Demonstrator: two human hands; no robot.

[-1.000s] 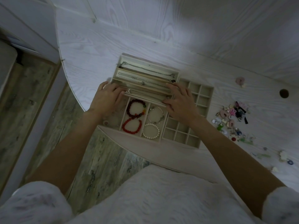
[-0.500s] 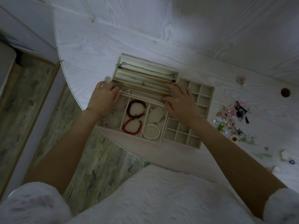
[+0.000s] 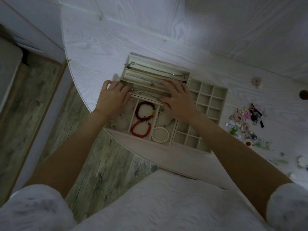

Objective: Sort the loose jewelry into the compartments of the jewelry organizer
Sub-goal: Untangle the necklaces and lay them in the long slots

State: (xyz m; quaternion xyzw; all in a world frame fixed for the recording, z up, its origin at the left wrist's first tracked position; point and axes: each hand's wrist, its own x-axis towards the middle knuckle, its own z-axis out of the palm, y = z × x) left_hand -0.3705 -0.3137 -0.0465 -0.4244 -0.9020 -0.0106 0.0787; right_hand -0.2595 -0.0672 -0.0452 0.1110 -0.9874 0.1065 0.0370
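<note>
Organizer: on the white table, frame centre.
Left hand: fingers curled at the left end of the chain rows; grip cannot be told.
Right hand: flat, fingers spread over the chain rows.
Bracelets: in lower compartments.
Loose jewelry: heap at right, well apart.
</note>
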